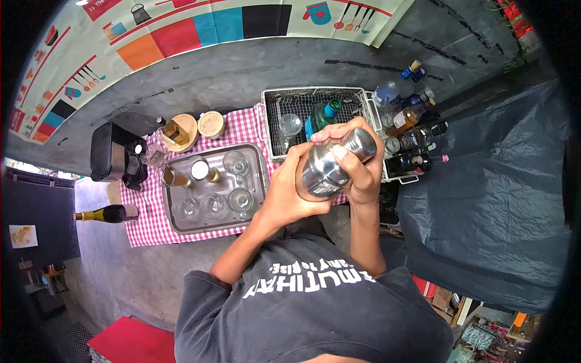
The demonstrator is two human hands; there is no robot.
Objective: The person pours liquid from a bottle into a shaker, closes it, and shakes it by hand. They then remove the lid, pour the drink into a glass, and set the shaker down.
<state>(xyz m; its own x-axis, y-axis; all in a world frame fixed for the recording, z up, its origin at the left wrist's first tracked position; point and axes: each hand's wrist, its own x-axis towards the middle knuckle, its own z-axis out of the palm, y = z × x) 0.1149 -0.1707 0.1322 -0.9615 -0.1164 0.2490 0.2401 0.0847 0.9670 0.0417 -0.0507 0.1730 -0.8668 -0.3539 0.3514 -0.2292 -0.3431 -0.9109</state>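
Shaker clamped between your left hand and right hand; firm two-handed control required; tray left of both.

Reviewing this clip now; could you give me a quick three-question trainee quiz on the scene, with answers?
1. Which hand or hands grip the metal shaker?
2. True or false: the serving tray rests on a checked cloth.
3. What is in the wire basket? A) a wooden bowl B) a green-capped bottle C) a folded towel

Key: 1. Both left hand and right hand; 2. true; 3. B.
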